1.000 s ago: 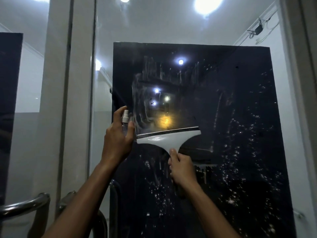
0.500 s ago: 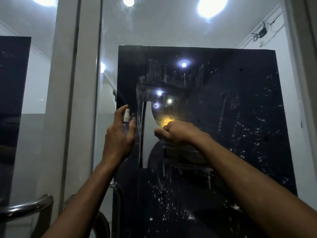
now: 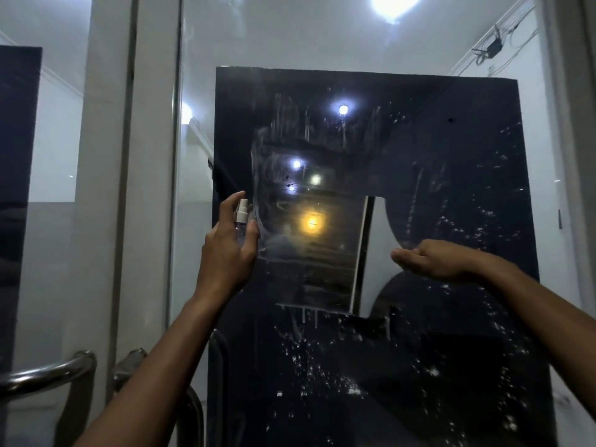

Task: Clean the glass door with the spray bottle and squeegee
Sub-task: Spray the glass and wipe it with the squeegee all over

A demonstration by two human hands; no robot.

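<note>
- Left hand is up against the glass door, fingers curled round a small clear spray bottle with a white nozzle, held upright, index finger raised beside the nozzle.
- Right hand is gripping the handle of the white squeegee, arm reaching in from the right, knuckles toward us.
- The squeegee is turned on its side: blade edge vertical and flat on the glass, on the hand's left, handle pointing right into the fist.
- Between bottle and blade there is a wiped rectangle of glass, clear enough to show an orange light beyond, with drips hanging off its lower edge.
- Right of the blade and below it, the dark pane is speckled with white droplets.
- Down at lower left, a curved steel door handle catches the light.
</note>
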